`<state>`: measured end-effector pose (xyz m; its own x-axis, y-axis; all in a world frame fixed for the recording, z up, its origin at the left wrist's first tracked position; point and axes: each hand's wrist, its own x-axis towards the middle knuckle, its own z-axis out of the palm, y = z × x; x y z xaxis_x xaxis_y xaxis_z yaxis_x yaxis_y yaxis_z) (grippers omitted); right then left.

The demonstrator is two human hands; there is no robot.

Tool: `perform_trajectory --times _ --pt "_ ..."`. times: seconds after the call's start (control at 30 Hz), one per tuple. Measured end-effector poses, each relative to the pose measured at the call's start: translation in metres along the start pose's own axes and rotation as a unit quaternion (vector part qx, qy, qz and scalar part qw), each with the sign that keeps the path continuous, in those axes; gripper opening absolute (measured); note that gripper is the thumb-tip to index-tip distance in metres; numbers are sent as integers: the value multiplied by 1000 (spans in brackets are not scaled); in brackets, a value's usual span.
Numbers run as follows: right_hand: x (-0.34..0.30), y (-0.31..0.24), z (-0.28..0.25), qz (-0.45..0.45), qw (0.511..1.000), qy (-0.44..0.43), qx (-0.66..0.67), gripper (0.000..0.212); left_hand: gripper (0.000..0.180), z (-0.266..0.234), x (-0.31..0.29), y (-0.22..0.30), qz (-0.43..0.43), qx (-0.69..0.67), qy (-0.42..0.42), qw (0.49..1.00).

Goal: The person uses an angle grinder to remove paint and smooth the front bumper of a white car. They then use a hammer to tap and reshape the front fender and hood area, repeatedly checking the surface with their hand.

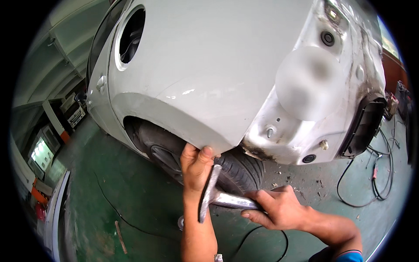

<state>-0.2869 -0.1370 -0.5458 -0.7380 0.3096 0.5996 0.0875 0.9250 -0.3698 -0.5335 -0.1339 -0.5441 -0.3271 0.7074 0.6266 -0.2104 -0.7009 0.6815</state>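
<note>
At the rear wheel arch (168, 120) of a white car (218, 48), a metal hammer (227, 200) in the right hand (279, 207)

From the head view, the right hand's grip is clamped around the hammer's handle. Its long, narrow head stands slantwise in front of the left wrist, the shaft running rightward from its middle; whether head and wrist touch cannot be told. The left hand (197, 165) touches the lower edge of the side panel (198, 107), near the car's rear corner, thumb against the outer face. Its other fingers are partly hidden, so I cannot tell whether that grip is closed on the edge. Just behind the hands is the tyre (240, 172). Higher on the same panel is an oval opening (132, 35). To the right, the car's rear carries a black vent (366, 124). On the green floor (144, 196), well apart from the hammer, lies a thin stick (121, 237).
</note>
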Motion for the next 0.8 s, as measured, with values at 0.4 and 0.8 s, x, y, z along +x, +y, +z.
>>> perform_trajectory --times 0.4,0.8 --pt "-30 26 0 80 995 -29 60 43 42 -15 7 17 -33 -57 142 988" --pt "-41 41 15 76 993 -72 49 42 51 -37 45 68 -93 -49 202 974"
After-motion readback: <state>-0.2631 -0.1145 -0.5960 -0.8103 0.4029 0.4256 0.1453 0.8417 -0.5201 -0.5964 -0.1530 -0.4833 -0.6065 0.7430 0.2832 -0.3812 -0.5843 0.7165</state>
